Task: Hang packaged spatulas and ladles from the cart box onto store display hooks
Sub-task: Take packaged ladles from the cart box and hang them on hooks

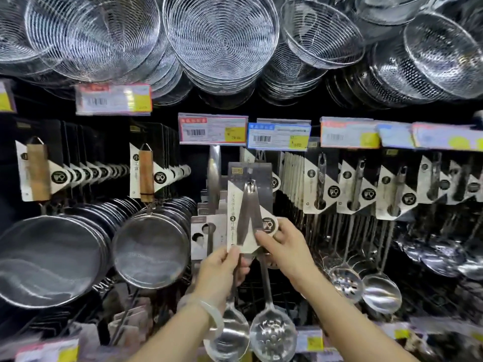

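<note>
A packaged ladle set (248, 205) on a grey and white card hangs upright at the middle of the display, its top at a hook under the price tags. Two steel utensils hang from the card: a plain ladle bowl (230, 335) and a slotted ladle bowl (273, 338). My left hand (222, 273) grips the card's bottom left corner and the handles. My right hand (282, 246) pinches the card's lower right edge. The cart box is out of view.
Mesh strainers with wooden handles (146, 173) hang at the left. Rows of packaged ladles (350, 189) fill the hooks to the right. Wire skimmers (222, 40) hang overhead. Price tags (213, 129) line the rail. Another packaged utensil (206, 236) hangs just left of the card.
</note>
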Available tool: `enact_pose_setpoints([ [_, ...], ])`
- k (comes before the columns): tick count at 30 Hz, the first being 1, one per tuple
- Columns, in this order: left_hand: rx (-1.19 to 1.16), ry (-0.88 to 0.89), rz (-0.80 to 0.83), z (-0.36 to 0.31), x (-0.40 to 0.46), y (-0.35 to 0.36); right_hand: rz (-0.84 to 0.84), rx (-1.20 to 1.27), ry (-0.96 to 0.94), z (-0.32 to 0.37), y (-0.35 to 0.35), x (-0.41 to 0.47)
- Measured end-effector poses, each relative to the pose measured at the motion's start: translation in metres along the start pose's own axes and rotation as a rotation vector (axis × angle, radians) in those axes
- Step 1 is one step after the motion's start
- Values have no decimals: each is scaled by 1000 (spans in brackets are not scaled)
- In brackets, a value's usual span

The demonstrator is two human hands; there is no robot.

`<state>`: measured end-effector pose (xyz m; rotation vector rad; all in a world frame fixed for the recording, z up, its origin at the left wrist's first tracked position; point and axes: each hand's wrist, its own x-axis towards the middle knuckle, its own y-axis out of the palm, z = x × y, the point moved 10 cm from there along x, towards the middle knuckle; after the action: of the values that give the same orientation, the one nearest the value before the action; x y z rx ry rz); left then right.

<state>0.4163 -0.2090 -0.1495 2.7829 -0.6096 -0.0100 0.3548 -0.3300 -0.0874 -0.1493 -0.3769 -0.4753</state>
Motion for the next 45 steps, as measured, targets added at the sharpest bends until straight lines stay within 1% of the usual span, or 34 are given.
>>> enact_pose_setpoints([
  [6, 24, 129, 99, -26, 1, 38, -104, -45, -128, 33, -35, 3],
  [10, 40, 185, 112, -45, 5, 50, -134, -21, -178, 46, -42, 13],
  [15, 30, 158, 87, -47, 12, 49, -146, -41, -172, 49, -39, 25],
  [22, 5, 242, -31, -52, 16, 37, -197, -37, -212, 50, -34, 26],
  [28, 18, 218, -69, -38, 15, 34, -167, -45, -194, 41, -32, 24],
  [34, 35, 250, -33, -50, 13, 47, -168, 48, -167, 35, -42, 29],
  [37, 6, 195, -44, -44, 16, 47, -153, 48, -115, 28, -40, 35],
  [40, 18, 166, -67, -38, 23, 43, -160, 17, -68, 21, -38, 43],
  [45, 125, 180, -147, -42, 53, 40, -225, -132, -17, 17, -34, 69],
])
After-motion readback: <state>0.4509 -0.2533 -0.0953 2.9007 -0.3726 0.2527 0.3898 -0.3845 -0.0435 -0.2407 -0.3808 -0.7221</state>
